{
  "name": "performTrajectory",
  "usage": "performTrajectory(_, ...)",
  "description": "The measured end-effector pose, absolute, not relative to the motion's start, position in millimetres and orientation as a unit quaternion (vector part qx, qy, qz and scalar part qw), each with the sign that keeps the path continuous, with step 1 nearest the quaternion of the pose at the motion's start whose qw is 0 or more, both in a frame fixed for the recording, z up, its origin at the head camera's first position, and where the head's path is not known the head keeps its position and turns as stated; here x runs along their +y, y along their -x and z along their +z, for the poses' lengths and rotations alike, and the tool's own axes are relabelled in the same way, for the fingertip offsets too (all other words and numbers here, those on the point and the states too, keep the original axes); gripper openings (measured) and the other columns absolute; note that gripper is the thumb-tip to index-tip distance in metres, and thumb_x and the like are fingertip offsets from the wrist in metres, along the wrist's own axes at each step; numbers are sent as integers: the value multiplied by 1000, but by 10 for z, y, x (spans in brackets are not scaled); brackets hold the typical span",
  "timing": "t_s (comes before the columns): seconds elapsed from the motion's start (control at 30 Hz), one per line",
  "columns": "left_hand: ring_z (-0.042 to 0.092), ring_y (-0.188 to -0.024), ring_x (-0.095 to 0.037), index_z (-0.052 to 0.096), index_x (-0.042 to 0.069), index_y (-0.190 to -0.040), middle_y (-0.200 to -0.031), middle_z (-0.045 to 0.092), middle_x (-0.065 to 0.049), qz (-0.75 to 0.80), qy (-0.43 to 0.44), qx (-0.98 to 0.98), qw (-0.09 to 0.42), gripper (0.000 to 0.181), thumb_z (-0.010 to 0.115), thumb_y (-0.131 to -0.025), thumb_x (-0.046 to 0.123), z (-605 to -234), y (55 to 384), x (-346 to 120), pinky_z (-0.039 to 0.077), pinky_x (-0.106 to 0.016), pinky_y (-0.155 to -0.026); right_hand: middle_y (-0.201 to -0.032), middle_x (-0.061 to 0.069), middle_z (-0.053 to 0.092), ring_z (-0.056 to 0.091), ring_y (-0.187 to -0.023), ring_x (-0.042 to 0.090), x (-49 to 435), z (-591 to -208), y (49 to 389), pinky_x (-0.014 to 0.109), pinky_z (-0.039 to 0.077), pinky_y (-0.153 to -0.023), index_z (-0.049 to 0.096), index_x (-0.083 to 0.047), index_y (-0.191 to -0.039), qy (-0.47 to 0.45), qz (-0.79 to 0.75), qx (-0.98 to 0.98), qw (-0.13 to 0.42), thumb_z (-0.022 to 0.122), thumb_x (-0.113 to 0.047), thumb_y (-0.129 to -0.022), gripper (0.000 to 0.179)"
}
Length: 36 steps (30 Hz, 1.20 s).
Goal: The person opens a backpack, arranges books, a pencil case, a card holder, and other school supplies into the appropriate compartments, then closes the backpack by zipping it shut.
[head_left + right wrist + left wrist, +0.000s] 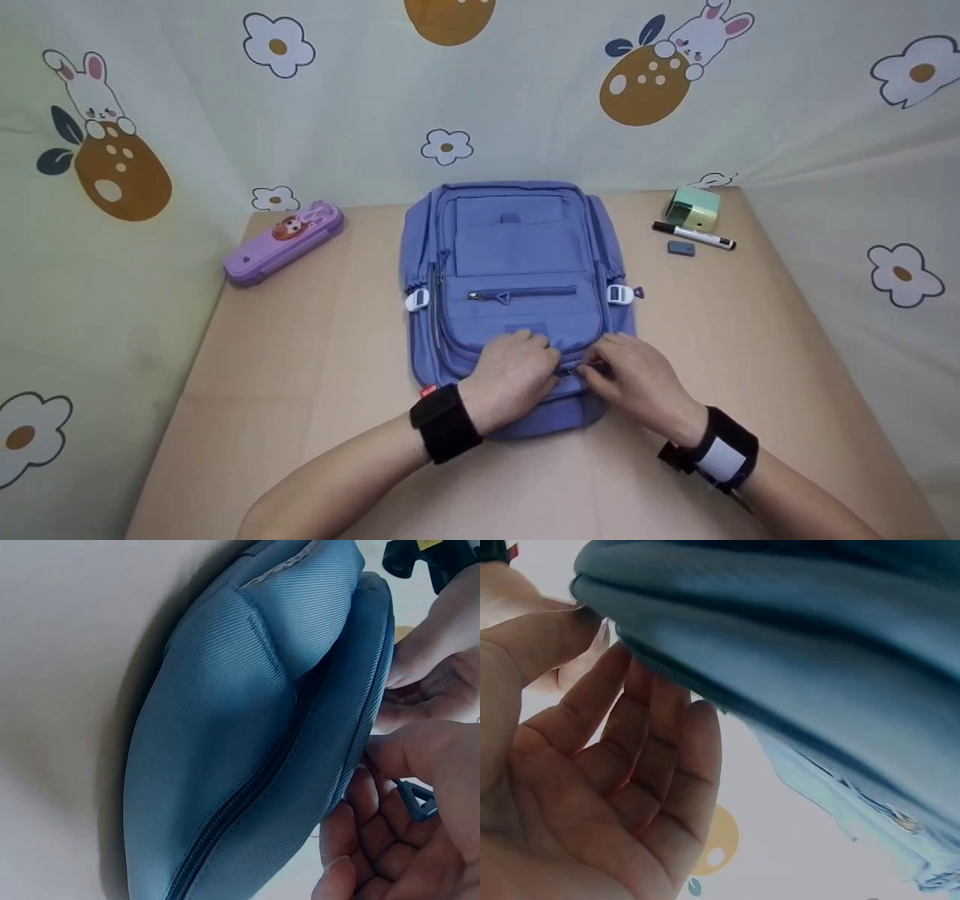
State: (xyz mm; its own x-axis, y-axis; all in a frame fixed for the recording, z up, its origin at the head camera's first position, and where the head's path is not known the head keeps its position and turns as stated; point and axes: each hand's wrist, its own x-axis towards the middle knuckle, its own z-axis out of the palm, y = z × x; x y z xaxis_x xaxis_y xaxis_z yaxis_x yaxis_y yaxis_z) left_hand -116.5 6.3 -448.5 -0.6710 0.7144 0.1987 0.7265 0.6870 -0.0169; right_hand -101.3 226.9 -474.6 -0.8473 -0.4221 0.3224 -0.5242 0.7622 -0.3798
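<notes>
A blue-purple backpack lies front side up on the table, its front zip pocket facing the camera. My left hand is at its lower edge, and the left wrist view shows the thumb and fingertips pinching the seam of the pocket. Just to the right, my right hand pinches a zipper pull on the same curved zip. In the right wrist view the pull's triangular loop sticks out beside the thumb. Exactly where the zipper slider sits under the fingers is partly hidden.
To the left lies a purple pencil case. At the back right are a green pencil sharpener, a black-and-white marker and a small grey-blue eraser. Patterned cloth walls in the tan table.
</notes>
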Motion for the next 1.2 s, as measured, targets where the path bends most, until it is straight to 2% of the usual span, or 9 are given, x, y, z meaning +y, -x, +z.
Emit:
performTrajectory(0.17,62,-72,-17,73,16,-86,-82,69,1,8,390,-912,129,12,73,-92,27,-4522,1146,128,51,-31,-56,-85,-8,65,60,-79,10,2270,-4745,1009,31,51,-67,69,-16,-89,-259,242,-929,107,80,-16,-88,11)
performTrajectory(0.4,63,-72,-16,71,14,-85,-81,68,0,27,398,-909,120,2,72,-86,14,-4515,1136,136,52,-32,-57,-85,-6,65,59,-78,11,2335,-4762,1040,32,50,-67,69,-15,-89,-281,234,-924,112,81,-14,-88,12)
performTrajectory(0.8,63,-71,-18,72,12,-91,-83,69,-1,5,400,-911,98,4,70,-88,10,-4500,1147,127,53,-32,-55,-83,-3,63,58,-78,15,2711,-4841,1233,35,49,-66,68,-12,-90,-223,218,-943,115,80,-7,-88,13)
performTrajectory(1.03,62,-69,-17,74,11,-94,-82,69,-1,4,400,-911,101,5,70,-91,12,-4501,1161,131,53,-32,-52,-86,-2,68,61,-81,16,2721,-4904,1258,36,51,-70,74,-11,-91,-238,228,-937,119,82,-5,-85,11)
performTrajectory(1.2,62,-68,-17,75,10,-98,-80,69,-1,5,399,-911,107,9,68,-95,15,-4492,1169,132,52,-32,-50,-88,-4,69,60,-82,14,2733,-4920,1264,35,51,-71,75,-12,-94,-239,247,-934,95,83,-6,-83,15)
